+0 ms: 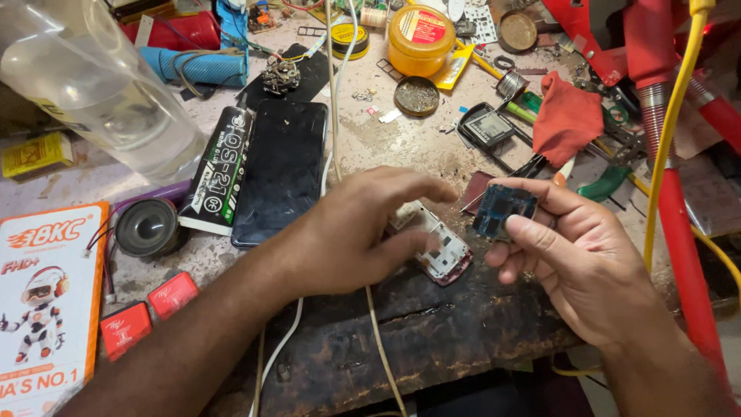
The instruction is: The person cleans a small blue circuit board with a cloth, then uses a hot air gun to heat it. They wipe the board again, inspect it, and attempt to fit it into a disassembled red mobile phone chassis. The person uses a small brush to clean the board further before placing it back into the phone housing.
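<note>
Blue circuit board (503, 210) sits pinched in the right hand (575, 266) fingers (532, 232). Left hand (363, 232), fingers loose, touches the opened phone (440, 247) just left of the board.

Electronics repair workshop: cluttered workbench (432, 332), solder tin (417, 96), circuit board (502, 210).

A worn, stained workbench (363, 143), its near edge dark and cracked, lies crowded with repair clutter. A black smartphone (282, 170) rests face up beside a black adhesive tube (220, 174) and a small round speaker (147, 228). Two red squares (147, 313) sit near an orange-and-white printed box (46, 309). Farther back stand a yellow lidded tub (419, 38), an open round tin (417, 96) and a blue roll (202, 67). A red cloth (567, 116) covers tools at right, and a white-and-maroon phone body (440, 247) lies near the centre.
</note>
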